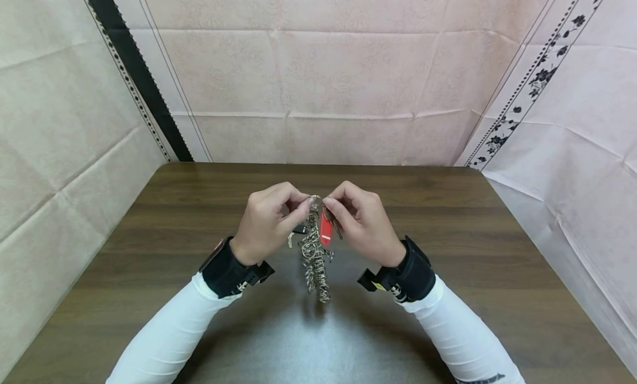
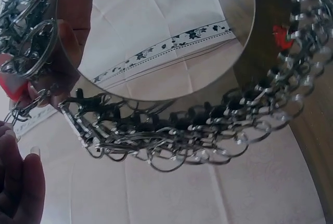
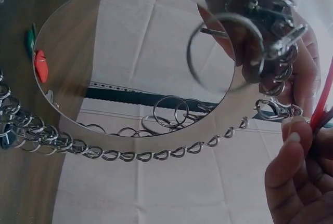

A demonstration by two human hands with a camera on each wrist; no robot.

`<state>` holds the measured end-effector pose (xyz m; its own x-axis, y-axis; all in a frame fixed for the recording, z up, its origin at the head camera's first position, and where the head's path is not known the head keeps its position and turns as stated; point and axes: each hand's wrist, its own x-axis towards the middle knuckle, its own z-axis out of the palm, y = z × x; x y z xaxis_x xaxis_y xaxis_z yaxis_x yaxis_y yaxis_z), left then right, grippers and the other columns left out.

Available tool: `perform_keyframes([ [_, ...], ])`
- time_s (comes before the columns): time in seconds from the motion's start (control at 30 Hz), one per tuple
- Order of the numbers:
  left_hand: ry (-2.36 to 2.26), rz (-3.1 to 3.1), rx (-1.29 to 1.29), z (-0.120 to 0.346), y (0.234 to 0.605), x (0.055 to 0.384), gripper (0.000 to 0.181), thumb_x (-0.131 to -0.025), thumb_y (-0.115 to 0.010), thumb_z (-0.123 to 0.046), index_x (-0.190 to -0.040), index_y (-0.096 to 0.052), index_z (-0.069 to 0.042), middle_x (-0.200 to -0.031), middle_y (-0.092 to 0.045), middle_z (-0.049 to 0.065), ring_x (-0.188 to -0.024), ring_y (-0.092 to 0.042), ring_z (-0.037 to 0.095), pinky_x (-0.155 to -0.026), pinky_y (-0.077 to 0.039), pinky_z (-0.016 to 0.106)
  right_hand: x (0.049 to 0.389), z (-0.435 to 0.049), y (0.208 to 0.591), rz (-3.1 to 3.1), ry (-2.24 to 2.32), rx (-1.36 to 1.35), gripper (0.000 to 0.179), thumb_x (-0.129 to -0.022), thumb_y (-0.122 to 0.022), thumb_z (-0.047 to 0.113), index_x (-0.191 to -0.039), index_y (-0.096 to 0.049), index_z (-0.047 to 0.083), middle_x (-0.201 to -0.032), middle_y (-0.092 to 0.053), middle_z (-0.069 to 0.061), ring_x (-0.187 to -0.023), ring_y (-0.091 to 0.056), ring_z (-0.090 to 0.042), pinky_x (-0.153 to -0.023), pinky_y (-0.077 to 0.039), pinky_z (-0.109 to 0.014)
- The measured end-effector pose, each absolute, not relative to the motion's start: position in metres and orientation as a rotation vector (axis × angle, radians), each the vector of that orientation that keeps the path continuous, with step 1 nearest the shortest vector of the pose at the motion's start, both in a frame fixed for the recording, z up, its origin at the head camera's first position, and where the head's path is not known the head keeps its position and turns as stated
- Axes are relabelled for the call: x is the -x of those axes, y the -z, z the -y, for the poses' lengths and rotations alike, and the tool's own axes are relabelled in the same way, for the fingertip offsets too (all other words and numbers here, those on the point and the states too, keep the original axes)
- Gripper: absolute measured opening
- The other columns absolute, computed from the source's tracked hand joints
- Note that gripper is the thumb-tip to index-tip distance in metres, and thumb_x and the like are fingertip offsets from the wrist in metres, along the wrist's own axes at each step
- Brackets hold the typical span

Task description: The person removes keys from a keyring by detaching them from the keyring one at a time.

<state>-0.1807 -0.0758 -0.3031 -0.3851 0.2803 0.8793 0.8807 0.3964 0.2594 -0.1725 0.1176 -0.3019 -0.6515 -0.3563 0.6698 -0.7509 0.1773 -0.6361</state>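
Over the middle of the table, my left hand [image 1: 266,223] pinches the top of a long hanging bunch of silvery metal rings and clasps [image 1: 313,254]. The fingers of my right hand [image 1: 365,223] pinch right beside it, with a red tag [image 1: 325,229] and thin metal pieces hanging below them. In the right wrist view, a small clasp [image 3: 273,108] meets the fingertips near the red strip, and linked rings [image 3: 161,155] stretch leftward. Rings [image 2: 182,141] curve across the left wrist view too. Exactly what joins at the fingertips is too small to tell.
The brown wooden table [image 1: 164,262] lies beneath both hands. Pale patterned cloth [image 1: 323,74] covers the back and sides. A dark piece [image 1: 300,229] hangs left of the bunch. Small red [image 3: 41,67] and green [image 3: 29,42] pieces show in the right wrist view.
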Motion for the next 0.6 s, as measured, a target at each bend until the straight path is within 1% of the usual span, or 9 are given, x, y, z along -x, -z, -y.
perform_keyframes([
  [0.27,1.021,1.824,0.966,0.0737,0.3046,0.1806,0.013,-0.083,-0.068,-0.003,-0.073,-0.06,-0.007,-0.07,-0.064,0.002,-0.056,-0.047,0.005,-0.046,-0.039,0.02,0.1731,-0.1145,0.3042,2.101,-1.536,-1.073,0.011,-0.096,-0.056,0.013,-0.09,-0.058,0.004,-0.068,-0.053,-0.003,-0.053,-0.045,-0.013,-0.047,-0.041,-0.028],
  [0.6,1.058,1.815,0.949,0.0725,0.3062,0.1816,0.014,-0.083,-0.068,-0.004,-0.072,-0.059,-0.006,-0.071,-0.064,0.003,-0.057,-0.05,0.004,-0.048,-0.042,0.019,0.1746,-0.1118,0.3073,2.093,-1.537,-1.102,0.01,-0.096,-0.055,0.013,-0.093,-0.059,0.004,-0.07,-0.054,-0.003,-0.054,-0.046,-0.012,-0.048,-0.042,-0.028],
])
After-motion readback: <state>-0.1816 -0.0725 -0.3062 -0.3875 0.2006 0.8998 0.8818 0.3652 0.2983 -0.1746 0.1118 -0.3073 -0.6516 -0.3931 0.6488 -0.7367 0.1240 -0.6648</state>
